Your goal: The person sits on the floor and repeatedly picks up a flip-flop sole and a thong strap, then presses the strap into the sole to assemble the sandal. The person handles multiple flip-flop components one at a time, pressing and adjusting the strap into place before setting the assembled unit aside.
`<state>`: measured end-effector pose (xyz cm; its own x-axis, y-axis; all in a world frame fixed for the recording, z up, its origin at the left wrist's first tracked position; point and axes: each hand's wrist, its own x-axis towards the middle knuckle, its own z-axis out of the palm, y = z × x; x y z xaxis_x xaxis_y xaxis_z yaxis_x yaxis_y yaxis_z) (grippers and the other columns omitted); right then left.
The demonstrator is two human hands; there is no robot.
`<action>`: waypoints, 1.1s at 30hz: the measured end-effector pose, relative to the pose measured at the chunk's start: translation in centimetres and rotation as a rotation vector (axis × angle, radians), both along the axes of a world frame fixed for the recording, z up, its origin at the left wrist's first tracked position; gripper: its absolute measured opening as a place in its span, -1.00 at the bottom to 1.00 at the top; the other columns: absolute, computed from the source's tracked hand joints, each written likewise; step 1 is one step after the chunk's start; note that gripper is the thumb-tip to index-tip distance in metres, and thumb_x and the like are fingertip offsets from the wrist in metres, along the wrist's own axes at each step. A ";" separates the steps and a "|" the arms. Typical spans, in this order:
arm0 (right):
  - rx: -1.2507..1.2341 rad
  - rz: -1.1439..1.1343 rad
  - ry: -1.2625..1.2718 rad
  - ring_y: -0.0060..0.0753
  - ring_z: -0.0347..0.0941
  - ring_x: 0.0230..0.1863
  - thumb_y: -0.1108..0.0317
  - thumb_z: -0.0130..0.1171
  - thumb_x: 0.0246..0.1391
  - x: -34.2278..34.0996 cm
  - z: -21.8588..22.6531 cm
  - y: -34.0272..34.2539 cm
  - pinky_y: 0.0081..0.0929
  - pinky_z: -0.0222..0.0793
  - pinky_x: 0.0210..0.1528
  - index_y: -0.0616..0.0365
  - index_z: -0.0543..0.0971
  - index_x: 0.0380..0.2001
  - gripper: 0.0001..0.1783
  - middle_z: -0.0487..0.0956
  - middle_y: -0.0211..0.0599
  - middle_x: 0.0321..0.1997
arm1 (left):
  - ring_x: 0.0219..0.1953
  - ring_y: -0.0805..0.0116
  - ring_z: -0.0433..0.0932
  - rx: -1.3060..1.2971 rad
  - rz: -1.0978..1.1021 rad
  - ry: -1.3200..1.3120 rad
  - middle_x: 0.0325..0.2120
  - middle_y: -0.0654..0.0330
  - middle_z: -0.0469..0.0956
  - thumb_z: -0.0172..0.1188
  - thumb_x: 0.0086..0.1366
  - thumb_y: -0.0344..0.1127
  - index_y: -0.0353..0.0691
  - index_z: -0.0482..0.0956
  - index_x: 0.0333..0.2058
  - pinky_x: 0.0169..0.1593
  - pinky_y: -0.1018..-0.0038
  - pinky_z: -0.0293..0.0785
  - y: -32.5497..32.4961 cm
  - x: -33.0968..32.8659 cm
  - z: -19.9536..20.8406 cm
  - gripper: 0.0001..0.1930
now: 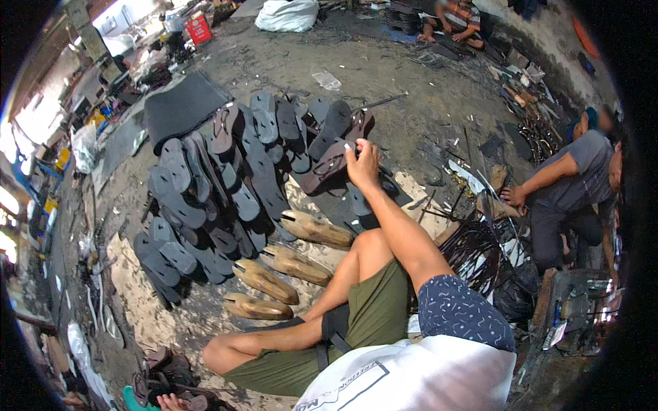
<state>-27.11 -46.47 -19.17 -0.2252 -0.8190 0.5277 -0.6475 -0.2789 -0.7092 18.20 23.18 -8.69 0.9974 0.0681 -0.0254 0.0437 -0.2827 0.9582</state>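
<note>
A dark brown flip-flop (322, 172) lies over the right part of a spread of footwear, and my right hand (365, 166) has its fingers closed at the near end of it. Another brown flip-flop (361, 125) is just beyond that hand. Many black flip-flop soles (179, 205) overlap in rows to the left. At the lower left edge, my left hand (173, 403) is partly cut off; its fingers curl against brown flip-flops (164, 375) heaped there. Several wooden shoe lasts (266, 281) sit on the ground in front of my crossed legs.
A black rubber sheet (185, 109) lies beyond the soles. To my right, a person (572, 185) sits beside a tangle of dark strips (480, 240). Another person (458, 24) sits at the far back. A white sack (286, 15) and a red box (198, 30) stand far off.
</note>
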 end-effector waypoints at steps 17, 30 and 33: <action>0.445 1.112 -0.817 -0.35 0.51 -0.22 0.16 0.35 0.16 13.9 13.1 24.0 -0.28 0.49 -0.18 0.20 0.40 0.08 -0.45 0.53 -0.21 -0.12 | 0.20 -0.04 0.39 0.265 -1.106 -0.903 0.25 -0.15 0.32 0.39 0.26 -0.28 -0.32 0.37 0.31 0.25 0.14 0.32 -33.8 -18.2 3.1 -0.32; 0.707 1.308 -0.337 -0.27 0.54 0.01 -0.09 0.34 0.14 9.9 11.0 28.6 -0.36 0.43 0.01 0.33 0.45 0.17 -0.23 0.62 0.01 0.01 | 0.20 0.17 0.43 0.171 -1.409 0.068 0.22 0.02 0.41 0.08 0.53 -0.28 -0.21 0.41 0.23 0.27 0.29 0.37 -26.4 -21.0 5.6 -0.63; 0.714 1.307 -0.385 -0.14 0.53 0.02 -0.12 0.34 0.10 10.0 10.8 29.6 -0.25 0.43 0.04 0.36 0.48 0.07 -0.25 0.60 0.00 0.00 | 0.19 0.14 0.43 0.297 -1.508 -0.169 0.22 0.00 0.38 0.15 0.48 -0.27 -0.14 0.27 0.33 0.25 0.25 0.41 -25.2 -19.0 2.0 -0.50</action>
<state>-17.10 -16.88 -8.41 0.8024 -0.5960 0.0317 0.0189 -0.0276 -0.9994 -0.75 -2.00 -6.73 0.1330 -0.9881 -0.0770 -0.5473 -0.1380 0.8255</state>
